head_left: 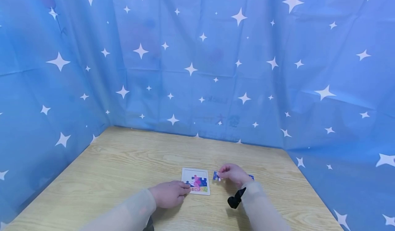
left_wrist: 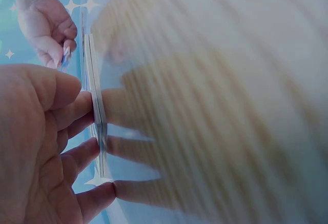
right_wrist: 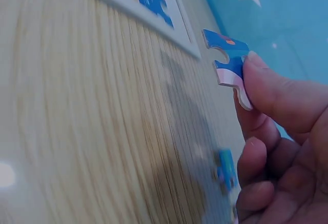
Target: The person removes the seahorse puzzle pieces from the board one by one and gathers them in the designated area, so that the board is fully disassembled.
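My left hand (head_left: 169, 193) rests at the left edge of a white-framed jigsaw puzzle (head_left: 208, 188) on the table. In the left wrist view, its extended fingertips touch the thin edge of the puzzle frame (left_wrist: 96, 85). Inside the frame are a pink seahorse, dark blue pieces and a yellow-green bottom strip; the upper part shows bare white backing. To the right of the frame, my right hand (head_left: 233, 173) pinches a blue and pink puzzle piece (right_wrist: 233, 65) between thumb and forefinger, above the tabletop. A round notch shows in the piece's side.
Another blue puzzle piece (right_wrist: 225, 170) lies on the wooden table (head_left: 139, 155) below the right hand, partly hidden by it in the head view. Blue curtains (head_left: 191, 52) with white stars stand behind the table and at its sides. A black wrist device (head_left: 236, 199) sits at the right wrist.
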Tool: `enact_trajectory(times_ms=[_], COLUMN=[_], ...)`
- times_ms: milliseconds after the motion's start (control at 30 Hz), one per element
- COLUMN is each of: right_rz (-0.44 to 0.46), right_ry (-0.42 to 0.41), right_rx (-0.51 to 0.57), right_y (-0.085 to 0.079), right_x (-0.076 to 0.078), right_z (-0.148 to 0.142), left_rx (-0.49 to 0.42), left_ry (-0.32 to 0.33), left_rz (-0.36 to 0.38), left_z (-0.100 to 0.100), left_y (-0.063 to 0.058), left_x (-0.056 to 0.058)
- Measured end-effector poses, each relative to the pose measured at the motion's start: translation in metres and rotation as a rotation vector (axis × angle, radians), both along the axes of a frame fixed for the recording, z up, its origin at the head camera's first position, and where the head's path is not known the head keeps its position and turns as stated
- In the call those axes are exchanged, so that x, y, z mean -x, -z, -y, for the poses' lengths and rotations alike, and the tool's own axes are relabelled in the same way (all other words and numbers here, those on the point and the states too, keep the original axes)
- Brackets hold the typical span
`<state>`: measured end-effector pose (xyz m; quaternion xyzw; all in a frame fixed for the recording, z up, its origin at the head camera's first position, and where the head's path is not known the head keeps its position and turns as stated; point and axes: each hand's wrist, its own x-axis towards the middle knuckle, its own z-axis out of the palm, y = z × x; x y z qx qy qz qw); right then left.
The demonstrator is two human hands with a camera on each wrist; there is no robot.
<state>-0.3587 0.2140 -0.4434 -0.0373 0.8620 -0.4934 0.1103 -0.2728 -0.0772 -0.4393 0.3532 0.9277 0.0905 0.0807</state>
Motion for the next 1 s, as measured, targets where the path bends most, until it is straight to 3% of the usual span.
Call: enact_trajectory(times_ms=[367, 700, 1000], right_rz=[0.005, -0.016, -0.099], right_ry=[0.022, 0.090, 0.032], right_rx=[-0.056, -0.131, -0.286], right_y=[0.004, 0.009, 0.008], right_x=[-0.006, -0.010, -0.011], right_z=[-0.030, -0.036, -0.034], left_rx=[-0.002, -0.005, -0.013], left_ry=[-0.003, -0.006, -0.009], left_rz=[-0.001, 0.002, 0.006], left_z=[-0.001, -0.002, -0.001], left_y=[0.002, 0.003, 0.001], left_x=[0.002, 0.002, 0.001])
